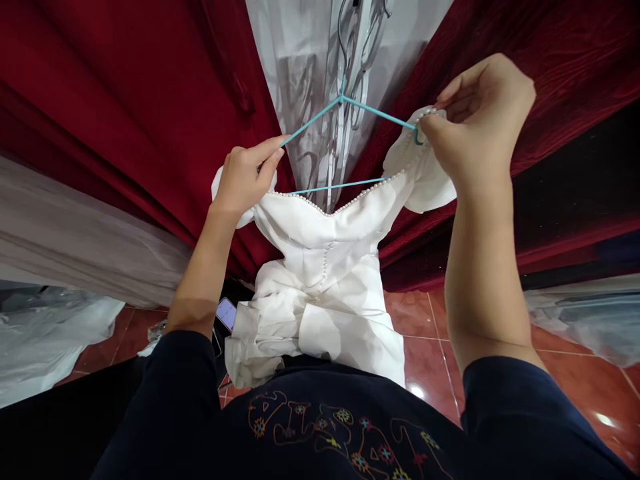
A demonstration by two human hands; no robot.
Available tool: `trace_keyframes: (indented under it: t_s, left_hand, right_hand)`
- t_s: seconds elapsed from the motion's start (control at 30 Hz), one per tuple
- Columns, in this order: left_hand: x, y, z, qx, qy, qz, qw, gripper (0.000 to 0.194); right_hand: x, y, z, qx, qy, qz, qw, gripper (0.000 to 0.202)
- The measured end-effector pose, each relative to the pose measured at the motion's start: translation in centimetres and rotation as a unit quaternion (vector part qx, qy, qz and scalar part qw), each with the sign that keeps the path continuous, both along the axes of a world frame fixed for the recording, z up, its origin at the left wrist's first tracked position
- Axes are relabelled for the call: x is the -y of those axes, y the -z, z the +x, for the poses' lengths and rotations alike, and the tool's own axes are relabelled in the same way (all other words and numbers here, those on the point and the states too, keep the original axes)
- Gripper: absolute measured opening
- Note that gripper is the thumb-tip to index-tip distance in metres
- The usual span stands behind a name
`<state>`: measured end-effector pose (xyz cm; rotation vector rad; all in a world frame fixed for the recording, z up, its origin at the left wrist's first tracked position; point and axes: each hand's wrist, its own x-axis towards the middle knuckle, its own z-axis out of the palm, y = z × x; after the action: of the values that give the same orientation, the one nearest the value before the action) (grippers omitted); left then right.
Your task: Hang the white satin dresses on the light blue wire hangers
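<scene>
A white dress (320,233) with a pearl-trimmed neckline and ruffled sleeves hangs in front of me on a thin turquoise hanger (376,112). My left hand (245,173) is closed, thumb and fingertips pinching the hanger's left arm beside the left sleeve. At the other end, my right hand (480,113) pinches the pearl edge of the right sleeve, close to the hanger's hooked tip. The hanger's lower bar passes behind the neckline. Folds of the skirt bunch toward my body.
Dark red curtains (150,87) hang on both sides. A white metal rack (363,47) with hooks stands behind the hanger. Below left, a phone (227,313) with a lit screen lies near the skirt. Plastic-covered white fabric (55,333) sits at left over red floor tiles (420,360).
</scene>
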<state>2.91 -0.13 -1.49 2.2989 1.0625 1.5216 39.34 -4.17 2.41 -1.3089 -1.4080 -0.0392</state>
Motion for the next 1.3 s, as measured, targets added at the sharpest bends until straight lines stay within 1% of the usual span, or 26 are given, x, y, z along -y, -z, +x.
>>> trace_keyframes:
  t_s: [0.03, 0.1, 0.13, 0.17, 0.2, 0.23, 0.3, 0.33, 0.37, 0.4, 0.47, 0.53, 0.57, 0.6, 0.67, 0.77, 0.83, 0.87, 0.93, 1.07, 1.17, 1.23, 1.3]
  left_hand:
    - [-0.1, -0.2, -0.2, -0.021, 0.014, -0.014, 1.0, 0.042]
    - [-0.2, -0.6, -0.5, -0.052, 0.036, -0.044, 0.997, 0.045]
    - [-0.2, -0.8, -0.6, -0.052, 0.036, -0.054, 0.997, 0.046]
    - [-0.2, -0.9, -0.6, -0.047, 0.036, -0.061, 0.996, 0.047]
    - [-0.2, -0.9, -0.6, -0.043, 0.036, -0.068, 0.996, 0.047]
    - [-0.2, -1.0, -0.6, -0.04, 0.037, -0.073, 0.996, 0.049]
    - [-0.2, -0.9, -0.3, -0.039, 0.043, -0.081, 0.995, 0.052]
    - [-0.2, -0.8, -0.1, -0.04, 0.046, -0.084, 0.995, 0.055]
    - [-0.2, -0.8, 0.0, -0.04, 0.046, -0.087, 0.994, 0.057]
    - [-0.2, -0.7, 0.2, -0.04, 0.044, -0.089, 0.994, 0.058]
    - [-0.3, -0.6, 0.4, -0.046, 0.024, -0.087, 0.995, 0.056]
    - [-0.3, -0.3, 0.6, -0.068, -0.009, -0.077, 0.995, 0.048]
    - [-0.2, 0.0, 0.6, -0.083, -0.026, -0.071, 0.994, 0.044]
    - [-0.1, 0.2, 0.7, -0.095, -0.042, -0.064, 0.993, 0.042]
    - [0.5, 0.9, 0.7, -0.1, -0.078, -0.04, 0.991, 0.044]
    - [1.7, 2.1, 0.6, -0.05, -0.16, 0.029, 0.985, 0.047]
    - [2.6, 2.7, 0.5, -0.005, -0.205, 0.061, 0.977, 0.039]
    - [3.0, 3.0, 0.4, 0.014, -0.214, 0.061, 0.975, 0.033]
    - [3.6, 3.3, 0.4, 0.045, -0.212, 0.041, 0.975, 0.024]
    - [4.1, 3.1, 0.4, 0.1, -0.197, -0.01, 0.975, 0.029]
    - [4.0, 2.8, 0.3, 0.145, -0.186, -0.045, 0.971, 0.029]
    - [4.0, 2.8, -0.2, 0.179, -0.194, -0.052, 0.963, 0.026]
    - [3.9, 3.0, -1.0, 0.2, -0.224, -0.061, 0.952, 0.023]
  right_hand:
    - [-0.5, 0.1, 0.4, -0.012, -0.032, -0.047, 0.998, 0.029]
    - [-1.3, 0.4, 1.2, -0.034, -0.118, -0.139, 0.983, 0.016]
    - [-1.5, 0.6, 1.5, -0.045, -0.152, -0.155, 0.975, 0.01]
    - [-1.6, 0.8, 1.5, -0.059, -0.172, -0.135, 0.974, 0.009]
    - [-1.4, 1.0, 1.3, -0.074, -0.175, -0.079, 0.979, 0.012]
    - [-1.0, 1.2, 0.8, -0.084, -0.163, 0.005, 0.983, 0.016]
    - [0.2, 1.8, -0.8, -0.073, -0.137, 0.169, 0.973, 0.024]
    - [0.9, 2.3, -1.7, -0.042, -0.138, 0.209, 0.967, 0.028]
    - [1.6, 2.9, -2.7, -0.001, -0.15, 0.211, 0.966, 0.029]
    - [2.1, 3.6, -3.6, 0.05, -0.174, 0.179, 0.967, 0.031]
    - [2.6, 5.6, -5.1, 0.138, -0.206, 0.064, 0.967, 0.034]
    - [2.6, 7.8, -6.1, 0.197, -0.184, -0.038, 0.962, 0.04]
    - [2.5, 8.7, -6.4, 0.214, -0.16, -0.064, 0.961, 0.042]
    - [2.5, 9.6, -6.7, 0.224, -0.137, -0.073, 0.962, 0.043]
    - [2.7, 10.6, -7.1, 0.227, -0.11, -0.063, 0.966, 0.043]
    - [3.4, 10.8, -7.7, 0.222, -0.102, -0.041, 0.969, 0.04]
    - [3.7, 10.6, -8.0, 0.224, -0.106, -0.034, 0.968, 0.039]
    - [3.8, 10.5, -8.1, 0.223, -0.109, -0.032, 0.968, 0.038]
    - [3.7, 10.4, -8.1, 0.221, -0.113, -0.029, 0.968, 0.036]
    - [3.2, 10.4, -7.6, 0.215, -0.117, -0.021, 0.969, 0.032]
    - [3.1, 10.4, -7.2, 0.214, -0.12, -0.017, 0.969, 0.03]
    - [3.1, 10.3, -7.2, 0.215, -0.123, -0.022, 0.969, 0.029]
    - [3.1, 10.3, -7.3, 0.214, -0.121, -0.026, 0.969, 0.027]
